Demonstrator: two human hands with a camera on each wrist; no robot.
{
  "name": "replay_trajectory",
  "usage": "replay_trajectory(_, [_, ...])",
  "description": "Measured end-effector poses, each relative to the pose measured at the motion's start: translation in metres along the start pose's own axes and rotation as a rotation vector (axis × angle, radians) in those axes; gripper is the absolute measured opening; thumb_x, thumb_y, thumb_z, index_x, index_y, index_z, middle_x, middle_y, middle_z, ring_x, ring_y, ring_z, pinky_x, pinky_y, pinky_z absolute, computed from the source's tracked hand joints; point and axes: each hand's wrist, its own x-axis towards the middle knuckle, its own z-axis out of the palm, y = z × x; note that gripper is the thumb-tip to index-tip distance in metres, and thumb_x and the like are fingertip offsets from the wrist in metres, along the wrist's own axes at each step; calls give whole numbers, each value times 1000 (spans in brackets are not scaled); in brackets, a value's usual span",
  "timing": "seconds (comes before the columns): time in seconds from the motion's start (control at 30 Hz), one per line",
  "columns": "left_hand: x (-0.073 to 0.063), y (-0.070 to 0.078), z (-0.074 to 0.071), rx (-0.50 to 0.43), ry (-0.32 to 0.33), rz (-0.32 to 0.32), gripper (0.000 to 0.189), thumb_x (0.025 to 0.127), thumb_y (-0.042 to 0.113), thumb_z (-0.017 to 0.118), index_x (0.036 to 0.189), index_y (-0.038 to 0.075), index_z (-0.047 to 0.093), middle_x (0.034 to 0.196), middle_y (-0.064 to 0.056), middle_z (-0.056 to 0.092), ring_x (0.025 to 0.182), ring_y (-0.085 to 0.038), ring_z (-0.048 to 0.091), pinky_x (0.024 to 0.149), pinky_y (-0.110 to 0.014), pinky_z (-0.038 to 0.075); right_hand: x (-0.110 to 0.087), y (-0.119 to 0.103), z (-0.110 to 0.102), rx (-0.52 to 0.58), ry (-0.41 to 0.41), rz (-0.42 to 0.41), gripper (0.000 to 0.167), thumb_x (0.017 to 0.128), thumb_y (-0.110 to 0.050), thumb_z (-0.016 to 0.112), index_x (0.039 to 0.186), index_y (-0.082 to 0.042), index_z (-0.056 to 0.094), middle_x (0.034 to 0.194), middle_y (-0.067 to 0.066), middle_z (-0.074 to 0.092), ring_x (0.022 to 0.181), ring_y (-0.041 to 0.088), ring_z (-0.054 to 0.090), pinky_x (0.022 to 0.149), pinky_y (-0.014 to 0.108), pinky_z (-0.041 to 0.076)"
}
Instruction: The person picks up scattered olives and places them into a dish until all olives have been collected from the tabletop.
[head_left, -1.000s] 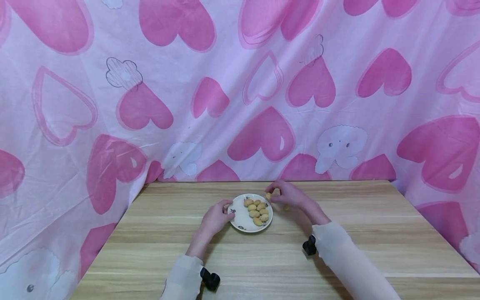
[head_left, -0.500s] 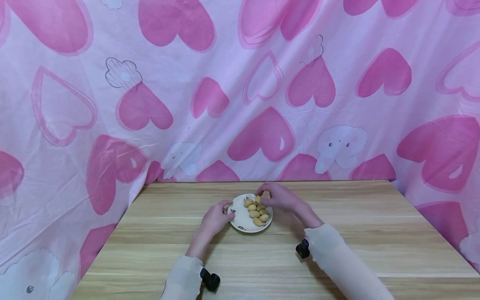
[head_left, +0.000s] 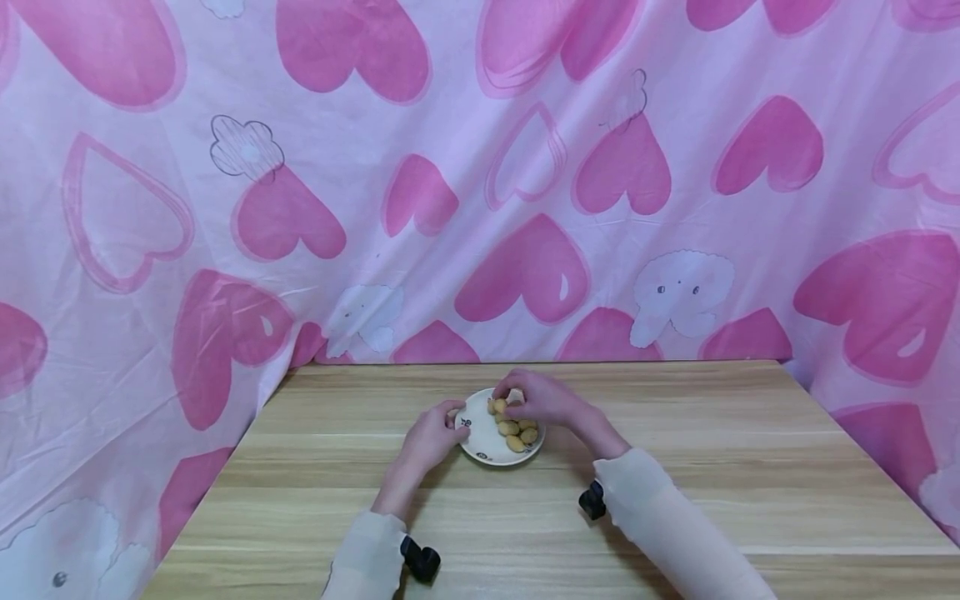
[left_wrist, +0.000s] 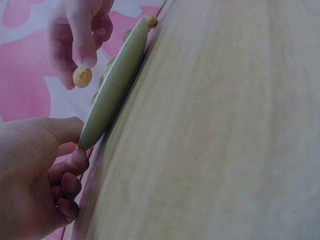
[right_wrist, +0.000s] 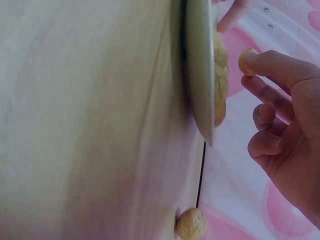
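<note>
A small white plate (head_left: 477, 440) with dark printed marks sits on the wooden table. Several tan, rough-shelled pieces that look like peanuts (head_left: 515, 443) lie on its right side. With thumb and fingers, my left hand (head_left: 429, 437) holds the plate's left rim; the left wrist view shows the rim (left_wrist: 82, 145) between them. My right hand (head_left: 551, 400) is over the plate's far right part. Between its thumb and index finger it pinches one peanut (right_wrist: 247, 62), apart from the plate in both wrist views. The right hand covers part of the pile in the head view.
Another peanut (right_wrist: 191, 223) lies on the table (right_wrist: 100, 125), seen in the right wrist view; the right arm hides that spot in the head view. A pink heart-patterned cloth (head_left: 517, 267) hangs behind the table's far edge.
My right hand has moved left, from beyond the plate's right rim to over the pile, carrying the pinched peanut. The left hand and the plate have stayed in place.
</note>
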Motion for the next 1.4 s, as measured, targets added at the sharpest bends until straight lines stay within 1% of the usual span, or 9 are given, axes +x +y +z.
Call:
replay_trajectory(0.23, [0,-1,1,-7,-16,-2,51,86,19,72,134,7,60,75,1,56,66,-13,49,61,-29,38,6,-5,10,-20,-37,-44,26,88,-18,71,114,-14,73,106,-1,66,96,19,63,82,31,51])
replay_trajectory(0.33, [0,-1,1,-5,-14,4,51,86,19,72,133,6,60,75,0,56,66,-13,49,60,-28,38,8,-7,12,-13,-57,-25,26,88,-19,71,114,-15,73,107,-3,66,95,17,61,84,32,51])
replay_trajectory(0.53, [-1,-1,2,-5,-13,12,51,85,19,72,133,6,60,76,0,57,66,-12,49,60,-27,38,11,-8,18,-32,-95,-9,26,88,-20,73,115,-19,73,114,-6,66,105,13,63,93,35,51])
replay_trajectory(0.73, [-1,-2,2,-8,-11,13,51,85,19,72,133,5,60,76,0,57,65,-12,49,59,-27,38,14,-6,23,-47,-109,-1,26,87,-18,74,113,-21,73,112,-9,66,103,8,62,92,33,51])
replay_trajectory(0.87, [-1,-2,2,-18,-16,2,50,87,19,72,134,6,60,76,0,56,66,-12,49,60,-27,38,16,-8,24,-35,-131,11,26,87,-15,74,112,-21,74,112,-8,66,103,8,62,93,33,50])
replay_trajectory(1.0, [-1,-2,2,-18,-14,5,51,86,19,72,134,6,60,76,0,56,66,-13,49,60,-28,38,17,-11,25,-52,-147,11,26,86,-13,74,111,-21,74,113,-6,68,102,10,62,92,34,51])
replay_trajectory(1.2, [-1,-2,1,-10,-5,16,50,85,18,72,133,6,60,76,0,56,65,-12,48,60,-28,37,17,-12,22,-72,-141,3,25,87,-14,72,112,-20,73,114,-5,68,107,13,62,95,37,50])
replay_trajectory(1.3, [0,-2,0,-3,-2,23,50,85,18,72,133,5,61,76,0,56,65,-12,48,60,-28,38,14,-12,17,-36,-127,21,23,90,-18,70,113,-20,73,116,-6,67,111,15,62,97,38,49])
replay_trajectory(1.4, [0,-1,-1,0,-4,12,51,85,18,72,133,6,60,77,0,57,66,-12,49,61,-28,38,11,-12,11,2,-107,12,22,92,-20,68,113,-18,73,116,-4,67,111,18,62,97,40,49])
